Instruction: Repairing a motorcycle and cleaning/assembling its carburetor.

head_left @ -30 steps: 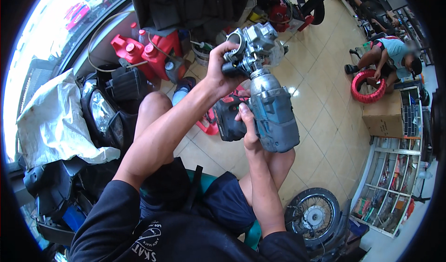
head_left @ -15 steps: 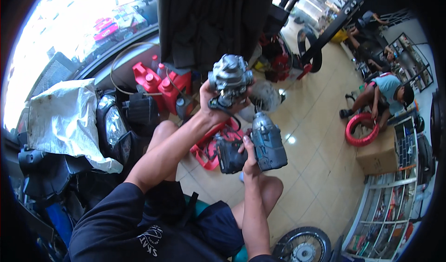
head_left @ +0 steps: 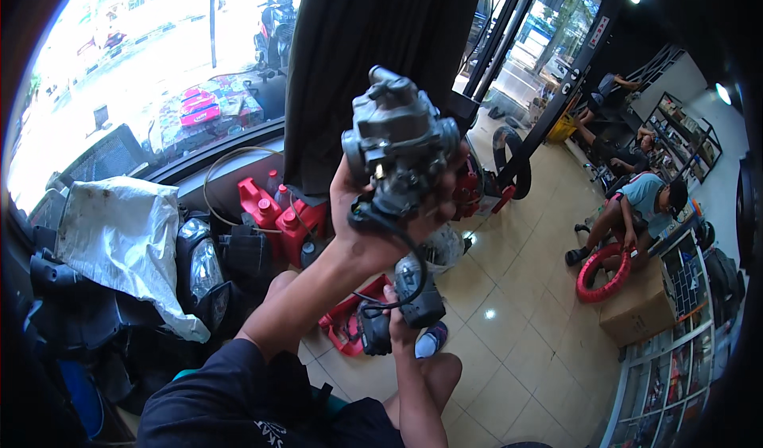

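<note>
A grey metal carburetor [head_left: 401, 134] is held up in front of me at chest height or higher. My left hand [head_left: 359, 232] grips it from below, fingers closed around its base and partly hidden behind it. From its lower side a thin black hose hangs in a loop. Lower down, my right hand [head_left: 399, 327] is wrapped round the handle of a cordless impact wrench [head_left: 421, 303], whose dark battery [head_left: 374, 330] points left. The hose crosses in front of the tool's body, and the tool's nose is partly covered.
Red jugs [head_left: 260, 204] and a headlight unit [head_left: 199, 261] beside a white sheet [head_left: 119, 241] lie to the left. Below is a red tray [head_left: 343, 330]. At right a person holds a red tyre [head_left: 592, 290] by a cardboard box [head_left: 636, 317] and a glass cabinet [head_left: 660, 384].
My left hand has raised the carburetor nearer to the camera. The impact wrench has dropped lower and slightly left in my right hand. The view has tilted up, showing more of the window.
</note>
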### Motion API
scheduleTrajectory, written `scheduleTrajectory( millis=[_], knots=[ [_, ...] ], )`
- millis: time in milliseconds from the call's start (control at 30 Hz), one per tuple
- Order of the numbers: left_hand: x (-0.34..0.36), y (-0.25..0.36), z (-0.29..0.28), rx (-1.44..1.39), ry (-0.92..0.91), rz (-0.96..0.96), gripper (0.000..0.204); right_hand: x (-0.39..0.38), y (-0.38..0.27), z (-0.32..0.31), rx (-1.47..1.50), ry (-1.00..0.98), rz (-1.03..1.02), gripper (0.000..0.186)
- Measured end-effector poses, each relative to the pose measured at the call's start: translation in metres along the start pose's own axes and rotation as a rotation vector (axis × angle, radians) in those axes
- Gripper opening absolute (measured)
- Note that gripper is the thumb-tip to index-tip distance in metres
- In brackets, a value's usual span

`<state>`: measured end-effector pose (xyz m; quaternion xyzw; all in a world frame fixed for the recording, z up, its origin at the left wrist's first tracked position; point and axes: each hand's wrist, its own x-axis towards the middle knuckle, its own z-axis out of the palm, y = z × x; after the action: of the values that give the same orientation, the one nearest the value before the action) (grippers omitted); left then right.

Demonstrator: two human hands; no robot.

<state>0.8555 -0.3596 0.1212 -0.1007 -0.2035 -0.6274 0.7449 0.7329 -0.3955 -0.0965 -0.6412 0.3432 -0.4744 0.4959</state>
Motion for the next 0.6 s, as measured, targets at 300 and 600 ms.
scheduleTrajectory(
  millis=[300,600],
  knots=[
    [-0.032,0.007,0.018,-0.249,0.028,-0.099,0.071,-0.022,0.037,0.011,0.258,-0.104,0.299,0.003],
    [-0.049,0.001,0.028,0.013,0.111,0.007,0.073,-0.025,0.021,0.026,0.158,0.119,0.306,0.007]
  ],
)
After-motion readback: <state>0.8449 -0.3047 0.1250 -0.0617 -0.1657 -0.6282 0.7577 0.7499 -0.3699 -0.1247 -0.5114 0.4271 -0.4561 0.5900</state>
